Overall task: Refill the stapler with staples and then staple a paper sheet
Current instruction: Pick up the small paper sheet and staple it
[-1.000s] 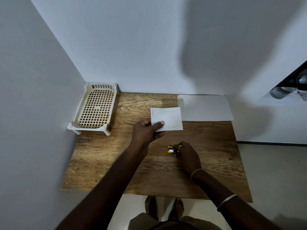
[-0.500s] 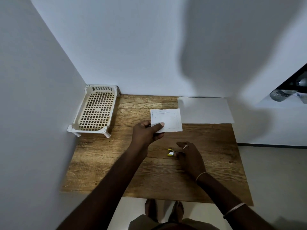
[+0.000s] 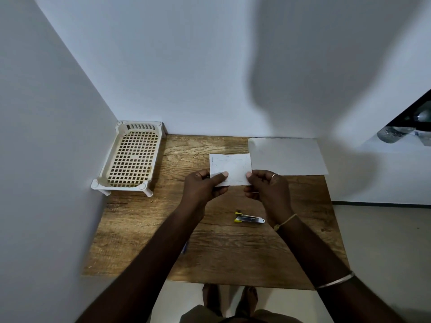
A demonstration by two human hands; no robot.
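Observation:
A small folded white paper [image 3: 231, 167] is held above the middle of the wooden table [image 3: 233, 252]. My left hand [image 3: 203, 188] pinches its lower left corner, and my right hand [image 3: 268, 188] pinches its lower right corner. A small yellow and silver stapler [image 3: 248, 218] lies on the table just below my right hand, untouched. A larger white sheet [image 3: 289, 157] lies flat at the table's back right.
A cream perforated plastic tray [image 3: 133, 159] stands on short legs at the back left corner against the walls. A small blue thing [image 3: 185, 248] peeks out beside my left forearm. My bare feet show below the table's near edge.
My right hand has let go of the stapler, which now lies on the table, and has risen to grip the small paper's right corner. My left hand kept its hold.

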